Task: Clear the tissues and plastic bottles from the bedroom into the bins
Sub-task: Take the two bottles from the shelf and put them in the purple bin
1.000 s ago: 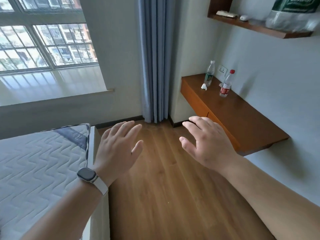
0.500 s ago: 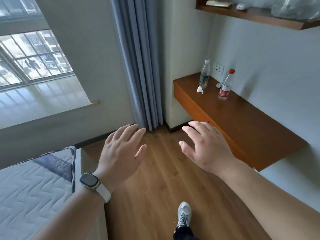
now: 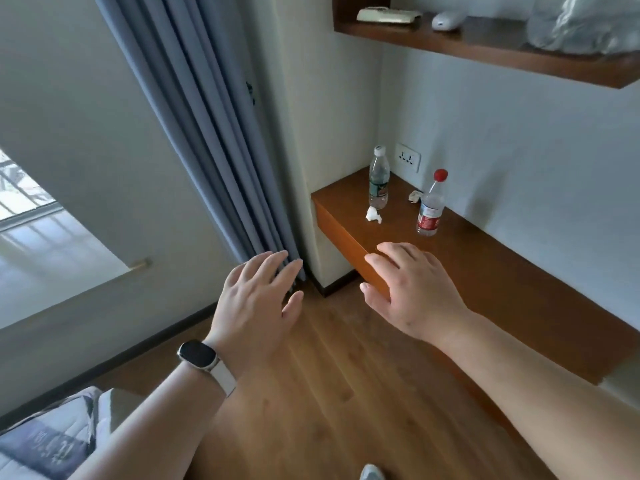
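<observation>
Left hand (image 3: 258, 303): fingers straight and loosely spread, palm down, holding nothing; it hovers over the floor (image 3: 329, 375), with a watch (image 3: 197, 355) on the wrist.
Right hand (image 3: 415, 289): likewise spread and empty, in front of the near left edge of the counter (image 3: 502, 271); whether it touches the wood I cannot tell.
Why so held: both hands look raised ready for a reach towards the far end of the counter.
Green-label bottle (image 3: 378, 181): upright and capped at the far left corner; it seems mostly empty, but the level is unclear.
Red-cap bottle (image 3: 430, 209): upright to the right of it and well apart; contents not readable.
Near tissue (image 3: 373, 215): crumpled, just beside the green-label bottle's base.
Far tissue (image 3: 415, 195): crumpled near the wall, between the bottles.
Bins: none in view.
Shelf (image 3: 485, 46): above the counter, carrying a flat pale item, a small white rounded item and a plastic-wrapped bundle.
</observation>
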{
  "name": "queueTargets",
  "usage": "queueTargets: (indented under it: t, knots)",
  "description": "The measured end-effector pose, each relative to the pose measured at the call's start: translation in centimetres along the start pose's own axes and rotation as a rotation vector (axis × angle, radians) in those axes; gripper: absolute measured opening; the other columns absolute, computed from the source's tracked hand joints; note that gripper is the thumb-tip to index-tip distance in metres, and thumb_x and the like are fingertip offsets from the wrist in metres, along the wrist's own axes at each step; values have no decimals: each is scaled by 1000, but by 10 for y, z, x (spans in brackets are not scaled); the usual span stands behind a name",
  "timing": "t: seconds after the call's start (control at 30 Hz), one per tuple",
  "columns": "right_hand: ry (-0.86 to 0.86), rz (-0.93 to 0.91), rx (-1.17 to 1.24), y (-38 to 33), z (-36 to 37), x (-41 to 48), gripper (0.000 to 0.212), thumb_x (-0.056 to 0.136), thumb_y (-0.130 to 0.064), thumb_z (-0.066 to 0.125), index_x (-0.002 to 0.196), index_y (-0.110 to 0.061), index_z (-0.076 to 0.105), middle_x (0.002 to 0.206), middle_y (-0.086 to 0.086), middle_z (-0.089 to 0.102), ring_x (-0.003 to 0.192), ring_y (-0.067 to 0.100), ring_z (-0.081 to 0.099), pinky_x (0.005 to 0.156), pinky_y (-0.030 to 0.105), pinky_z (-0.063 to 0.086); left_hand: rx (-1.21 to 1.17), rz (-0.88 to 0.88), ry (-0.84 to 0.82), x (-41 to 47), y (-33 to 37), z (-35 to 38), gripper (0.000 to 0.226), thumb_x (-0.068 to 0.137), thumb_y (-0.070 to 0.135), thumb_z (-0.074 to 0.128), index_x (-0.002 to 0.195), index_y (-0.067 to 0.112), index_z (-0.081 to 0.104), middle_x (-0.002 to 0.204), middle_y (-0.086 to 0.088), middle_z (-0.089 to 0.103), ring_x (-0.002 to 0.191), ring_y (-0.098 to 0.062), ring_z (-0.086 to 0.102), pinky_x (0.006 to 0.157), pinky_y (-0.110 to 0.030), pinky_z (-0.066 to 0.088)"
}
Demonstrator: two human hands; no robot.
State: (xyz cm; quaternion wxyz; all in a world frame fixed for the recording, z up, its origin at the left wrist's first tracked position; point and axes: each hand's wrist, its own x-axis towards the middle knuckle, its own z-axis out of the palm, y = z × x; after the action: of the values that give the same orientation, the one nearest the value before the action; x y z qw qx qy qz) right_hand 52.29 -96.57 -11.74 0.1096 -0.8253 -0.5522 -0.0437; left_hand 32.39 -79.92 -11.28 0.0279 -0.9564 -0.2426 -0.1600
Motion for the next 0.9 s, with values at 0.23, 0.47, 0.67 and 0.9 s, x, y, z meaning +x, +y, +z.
queueTargets:
  t: [0.23, 0.47, 0.67, 0.9]
  knots:
    - [-33, 77, -44, 28, 2, 55, 54, 95, -54, 31, 130, -20, 54, 134, 3, 53, 127, 24, 46, 100, 43, 42, -25, 108, 11, 77, -20, 31, 41, 89, 39, 54, 125, 19, 63, 131, -3, 59, 126, -27, 52, 100, -47, 44]
    - [-24, 205, -113, 40, 24, 122, 53, 94, -54, 35, 128, -20, 56, 132, 2, 55, 123, 24, 50, 95, 42, 46, -71, 221, -52, 160, -70, 81, 41, 94, 40, 52, 131, 24, 57, 136, -1, 57, 130, -25, 49, 104, -46, 41]
    - [-23, 390, -182, 33, 41, 189, 52, 93, -54, 35, 129, -22, 55, 132, 1, 54, 122, 24, 50, 96, 42, 45, -96, 356, -101, 248, -126, 118, 42, 94, 41, 52, 134, 28, 56, 139, 1, 56, 132, -23, 48, 105, -45, 40]
    - [-25, 579, -264, 27, 49, 243, 50, 92, -54, 38, 128, -23, 56, 132, 1, 55, 123, 24, 50, 97, 43, 45, -147, 515, -157, 335, -154, 154, 45, 96, 47, 47, 138, 31, 49, 145, 3, 49, 136, -23, 42, 110, -45, 33]
